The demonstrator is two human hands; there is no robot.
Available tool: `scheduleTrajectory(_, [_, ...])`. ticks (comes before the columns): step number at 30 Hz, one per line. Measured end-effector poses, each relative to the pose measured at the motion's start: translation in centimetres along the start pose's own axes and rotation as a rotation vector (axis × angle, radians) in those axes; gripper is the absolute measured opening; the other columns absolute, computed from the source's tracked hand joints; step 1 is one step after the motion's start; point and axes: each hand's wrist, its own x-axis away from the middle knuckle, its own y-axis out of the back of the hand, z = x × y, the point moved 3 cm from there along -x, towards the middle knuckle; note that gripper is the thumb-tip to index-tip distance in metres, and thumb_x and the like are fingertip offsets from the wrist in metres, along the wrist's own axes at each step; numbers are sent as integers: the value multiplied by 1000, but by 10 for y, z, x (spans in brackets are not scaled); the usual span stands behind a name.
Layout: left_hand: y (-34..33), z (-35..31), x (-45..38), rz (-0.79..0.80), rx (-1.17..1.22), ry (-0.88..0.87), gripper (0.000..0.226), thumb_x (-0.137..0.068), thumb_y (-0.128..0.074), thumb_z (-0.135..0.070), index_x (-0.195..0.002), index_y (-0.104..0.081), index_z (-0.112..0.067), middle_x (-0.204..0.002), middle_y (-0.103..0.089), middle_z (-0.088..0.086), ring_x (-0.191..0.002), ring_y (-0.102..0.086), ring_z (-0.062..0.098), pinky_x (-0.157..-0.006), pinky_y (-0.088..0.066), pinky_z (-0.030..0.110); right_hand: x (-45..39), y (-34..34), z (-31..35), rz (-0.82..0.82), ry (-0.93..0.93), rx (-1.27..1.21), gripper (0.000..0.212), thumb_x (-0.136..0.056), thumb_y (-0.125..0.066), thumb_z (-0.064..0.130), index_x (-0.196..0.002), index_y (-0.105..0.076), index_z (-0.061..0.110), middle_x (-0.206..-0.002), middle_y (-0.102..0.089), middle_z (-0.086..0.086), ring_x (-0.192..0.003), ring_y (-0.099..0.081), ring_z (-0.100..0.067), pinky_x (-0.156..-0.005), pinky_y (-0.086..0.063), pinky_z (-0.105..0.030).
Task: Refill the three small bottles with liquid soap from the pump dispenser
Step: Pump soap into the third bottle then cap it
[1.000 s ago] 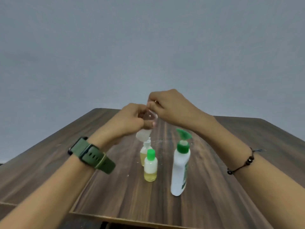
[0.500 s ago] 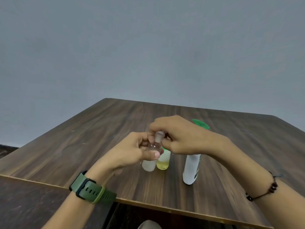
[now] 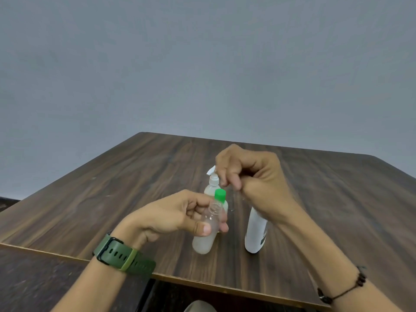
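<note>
Gripping an uncapped small bottle point(image 3: 208, 224), the left hand point(image 3: 177, 216) is readying it for the pump dispenser point(image 3: 255, 233), while the right hand point(image 3: 252, 176) is pinching something unclear, probably its cap.

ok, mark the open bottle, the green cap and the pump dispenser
open bottle point(image 3: 203, 243), head view, frosted lower body.
green cap point(image 3: 220, 195), head view, cap side.
pump dispenser point(image 3: 254, 235), head view, white body below the right wrist.

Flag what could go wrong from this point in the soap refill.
1. The left hand holds the clear small bottle uncapped and tilted; soap pumped at its narrow mouth could miss, or the bottle could slip.
2. The right hand is raised close above the green-capped bottle and the white-topped bottle; lowering it could knock them over.
3. The pump dispenser stands tall, directly under the right wrist, and may tip.
</note>
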Motion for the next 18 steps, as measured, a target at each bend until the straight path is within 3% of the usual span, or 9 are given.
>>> scheduleTrajectory(2, [4,9,2,-80,38,26,29,-75,-67,-8,-104,-66,-7,-102,-72,9,-98,-66,18,-83,-51,23,-2,9,5,68,-47,93,42,-54,-36,-20,-52,-54,18,-64,-60,3,-69,-58,-17,-64,-45,-34])
scheduleTrajectory(5, [14,18,4,-310,126,35,30,-74,-71,-9,-104,-66,-9,-96,-75,5,-91,-69,13,-75,-53,18,12,5,-9,274,-179,526,39,-65,-42,-10,-72,-68,17,-80,-70,-3,-79,-60,-10,-67,-45,-22])
scheduleTrajectory(9, [23,17,4,-557,153,11,25,-79,-63,3,-100,-65,-9,-84,-77,-1,-80,-71,4,-65,-54,12,59,-21,-58,565,-297,963,28,-79,-44,0,-99,-62,8,-105,-59,-12,-100,-50,-27,-83,-45,-38])
scheduleTrajectory(14, [16,10,-2,-607,156,-26,28,-79,-62,7,-104,-63,-6,-91,-73,5,-77,-69,0,-71,-54,11,85,-35,-85,606,-314,1092,23,-81,-41,-6,-100,-48,6,-107,-51,-15,-98,-41,-30,-65,-35,-40])
scheduleTrajectory(18, [10,9,-8,-592,157,-61,27,-78,-64,6,-101,-65,-8,-86,-75,1,-79,-70,4,-68,-54,10,86,-35,-86,604,-315,1155,29,-83,-39,-8,-107,-46,6,-111,-52,-17,-102,-41,-31,-69,-37,-39])
